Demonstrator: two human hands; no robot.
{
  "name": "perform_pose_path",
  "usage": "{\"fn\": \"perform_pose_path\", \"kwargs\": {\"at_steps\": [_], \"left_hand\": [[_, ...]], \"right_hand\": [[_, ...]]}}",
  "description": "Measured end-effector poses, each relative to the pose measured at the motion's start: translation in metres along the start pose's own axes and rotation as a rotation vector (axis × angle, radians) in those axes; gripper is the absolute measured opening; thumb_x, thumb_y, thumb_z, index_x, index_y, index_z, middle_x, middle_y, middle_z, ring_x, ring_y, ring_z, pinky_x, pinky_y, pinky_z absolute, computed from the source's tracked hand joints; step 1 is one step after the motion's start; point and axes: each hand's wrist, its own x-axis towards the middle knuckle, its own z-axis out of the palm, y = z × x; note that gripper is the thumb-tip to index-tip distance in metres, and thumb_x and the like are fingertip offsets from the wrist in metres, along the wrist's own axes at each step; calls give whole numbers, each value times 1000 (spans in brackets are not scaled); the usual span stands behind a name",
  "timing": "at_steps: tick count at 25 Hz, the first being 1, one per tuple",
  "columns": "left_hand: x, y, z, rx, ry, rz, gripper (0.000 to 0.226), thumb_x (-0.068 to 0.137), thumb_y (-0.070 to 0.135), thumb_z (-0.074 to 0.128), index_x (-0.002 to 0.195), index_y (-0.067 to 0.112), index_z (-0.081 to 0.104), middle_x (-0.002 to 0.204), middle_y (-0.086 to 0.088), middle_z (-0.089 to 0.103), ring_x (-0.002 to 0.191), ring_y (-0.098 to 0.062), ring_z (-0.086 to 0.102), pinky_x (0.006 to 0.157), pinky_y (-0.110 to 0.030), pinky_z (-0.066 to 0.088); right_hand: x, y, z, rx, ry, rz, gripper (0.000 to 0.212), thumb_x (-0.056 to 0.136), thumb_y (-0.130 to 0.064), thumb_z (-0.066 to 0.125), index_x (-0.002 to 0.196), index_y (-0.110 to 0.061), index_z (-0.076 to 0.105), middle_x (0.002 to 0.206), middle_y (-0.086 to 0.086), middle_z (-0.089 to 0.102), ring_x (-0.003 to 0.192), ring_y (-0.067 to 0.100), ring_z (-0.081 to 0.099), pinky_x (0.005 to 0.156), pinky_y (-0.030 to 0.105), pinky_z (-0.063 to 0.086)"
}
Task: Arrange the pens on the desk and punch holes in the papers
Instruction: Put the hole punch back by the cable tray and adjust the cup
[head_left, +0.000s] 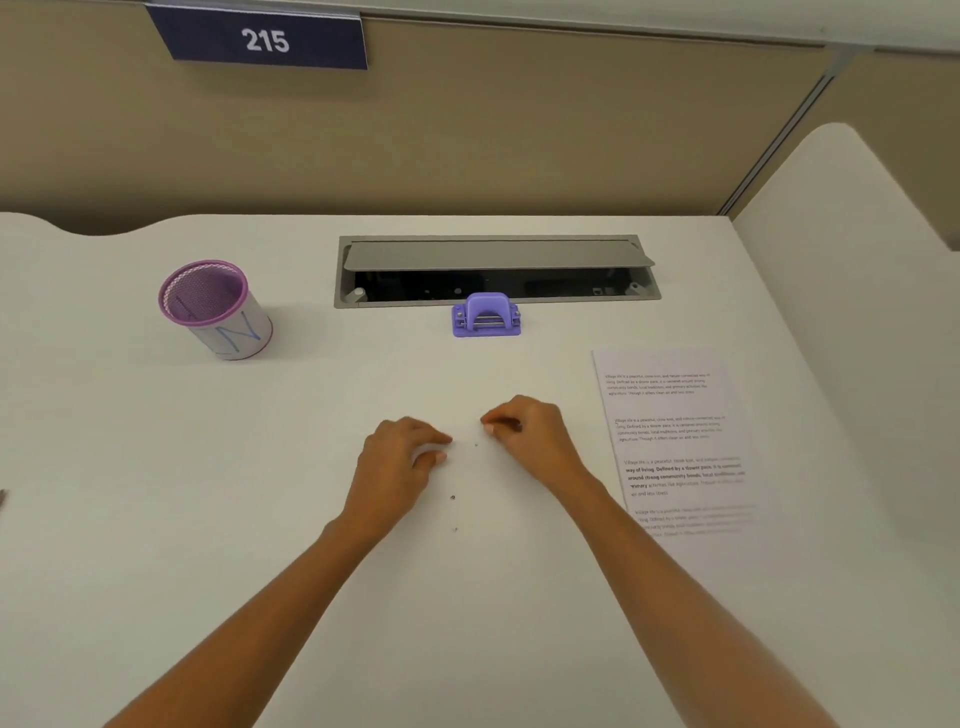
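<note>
So, progress first: judging by what lies on the broad white laminate desk (208, 519), the job looks nearly wrapped or between steps. No loose pens visible on the desktop; faint blue lines show through the mesh of the cup, poss. pens inside, can't confirm. A small dark sliver at the far left edge can't be identified.

Next biggest: the printed white paper sheets (675, 441) lie flat on the desk's right side, well apart from the punch, text blocks facing up. Looks like more than one sheet stacked, edges slightly offset near the bottom. Whether holes are already punched can't be told; none show along the visible edges.

Grey recessed cable tray w/ hinged flap (493, 270) sits at the back centre, flap lifted.

Purple-rimmed mesh pen cup w/ white paper wrap (215, 312) stands upright back left, well apart from everything else.

Small lilac plastic hole punch (485, 314) sits upright just in front of the tray, untouched, handle up.

Left hand (400, 457) and right hand (530, 431) rest on the desk centre, near each other, not touching. Both w/ fingers curled in a narrow pinch; whether either holds anything, can't tell.

Smallest: a few tiny dark specks (452, 497) on the desk between and below the hands, poss. punch chads, so my guess is cleanup.
</note>
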Motion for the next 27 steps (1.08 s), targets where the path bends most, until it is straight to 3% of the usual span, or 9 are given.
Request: {"fn": "perform_pose_path", "kwargs": {"at_steps": [6, 12, 17, 22, 27], "left_hand": [[-37, -5, 9, 63, 6, 82, 20, 84, 24, 68, 103, 24, 74, 112, 6, 66, 106, -18, 55, 89, -22, 34], [-38, 0, 10, 142, -15, 125, 23, 87, 26, 66, 109, 22, 72, 118, 4, 64, 109, -19, 52, 91, -24, 34], [-42, 5, 12, 221, 41, 190, 18, 86, 22, 67, 102, 20, 74, 109, 2, 67, 98, -22, 56, 78, -26, 38], [-38, 6, 13, 332, 82, 284, 9, 84, 15, 67, 84, 20, 74, 87, 3, 71, 78, -24, 60, 67, -30, 39], [-34, 4, 12, 575, 60, 462, 15, 73, 6, 68, 73, 20, 63, 69, 5, 61, 62, -21, 54, 56, -30, 36]], "right_hand": [[-24, -1, 17, -239, -48, -112, 20, 91, -12, 61, 108, -10, 72, 105, 7, 65, 101, 21, 59, 90, 33, 49], [-20, -16, 27, -528, 11, -171, 15, 90, -2, 53, 97, -5, 66, 102, 9, 61, 98, 25, 56, 74, 34, 48], [-25, -24, 46, -747, 32, -210, 25, 84, 8, 50, 106, -3, 54, 112, 13, 52, 105, 26, 49, 64, 29, 43], [-34, -14, 50, -428, 177, -61, 24, 82, 7, 49, 103, -1, 57, 108, 14, 56, 101, 28, 50, 75, 32, 44], [-64, -3, 55, -42, 325, 18, 12, 92, -2, 49, 95, -4, 61, 99, 9, 60, 94, 24, 53, 79, 31, 44]]}}
